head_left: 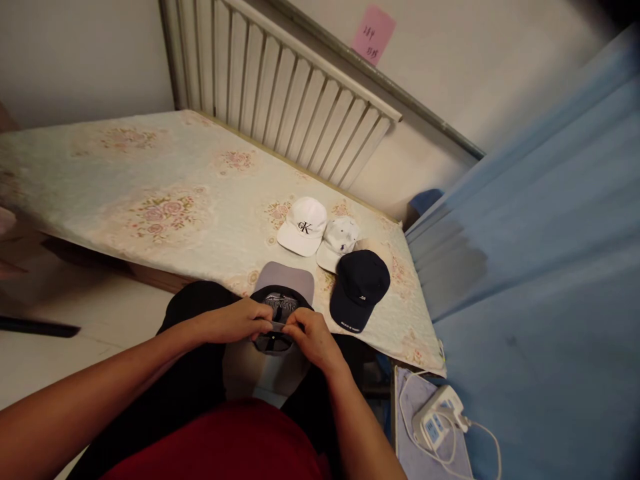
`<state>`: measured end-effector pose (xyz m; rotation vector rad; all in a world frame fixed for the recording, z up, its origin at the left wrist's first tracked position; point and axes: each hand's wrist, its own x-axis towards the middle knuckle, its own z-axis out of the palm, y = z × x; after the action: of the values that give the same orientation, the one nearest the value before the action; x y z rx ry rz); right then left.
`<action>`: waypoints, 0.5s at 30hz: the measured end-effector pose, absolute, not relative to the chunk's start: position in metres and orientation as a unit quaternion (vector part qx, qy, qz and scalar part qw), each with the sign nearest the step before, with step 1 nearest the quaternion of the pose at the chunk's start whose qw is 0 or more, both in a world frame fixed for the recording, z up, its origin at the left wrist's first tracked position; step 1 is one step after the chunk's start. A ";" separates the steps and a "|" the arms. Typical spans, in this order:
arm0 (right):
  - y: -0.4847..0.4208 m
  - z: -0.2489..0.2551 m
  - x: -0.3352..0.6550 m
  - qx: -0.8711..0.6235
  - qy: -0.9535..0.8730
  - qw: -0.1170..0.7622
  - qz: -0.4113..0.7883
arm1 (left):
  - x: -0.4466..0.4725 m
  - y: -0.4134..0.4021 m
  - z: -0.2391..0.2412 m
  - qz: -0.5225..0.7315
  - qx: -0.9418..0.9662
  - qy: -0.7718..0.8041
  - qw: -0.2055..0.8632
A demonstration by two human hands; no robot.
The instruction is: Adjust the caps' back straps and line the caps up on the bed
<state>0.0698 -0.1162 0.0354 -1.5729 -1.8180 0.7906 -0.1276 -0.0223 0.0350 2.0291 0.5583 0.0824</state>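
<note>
A grey baseball cap point(286, 277) lies upside down over my lap at the bed's near edge, its brim toward the bed and its dark inside showing. Fingers of my left hand point(253, 319) pinch the strap at the back of this cap from the left. From the right, my right hand point(309, 331) pinches the same strap, close to the left fingertips. Beyond, on the bed, sit a white cap point(304, 223) with black letters, a second white cap point(340, 240) with a small dark logo, and a dark navy cap point(363, 283). A beige cap point(376, 250) is partly hidden behind the navy one.
The flowered bed cover point(200, 167) stretches to the left. A radiator point(280, 87) runs along the wall, under a pink note point(374, 33). Blue curtain point(540, 267) hangs on the right, near a white power strip point(437, 417) with cables on a small stand.
</note>
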 end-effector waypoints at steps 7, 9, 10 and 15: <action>-0.123 0.025 0.075 -0.593 -0.701 0.272 0.288 | -0.136 -0.022 0.032 0.036 0.837 0.226 0.497; -0.125 0.023 0.079 -0.597 -0.700 0.277 0.277 | -0.138 -0.019 0.034 0.032 0.833 0.236 0.499; -0.125 0.021 0.082 -0.597 -0.699 0.287 0.268 | -0.139 -0.018 0.036 0.031 0.830 0.242 0.502; -0.115 0.002 0.108 -0.621 -0.700 0.324 0.140 | -0.146 -0.007 0.037 0.040 0.814 0.243 0.527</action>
<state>0.1084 -0.1148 0.0021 -1.6296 -1.8359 0.3677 -0.1460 -0.0070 0.0373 1.9455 0.5803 0.0957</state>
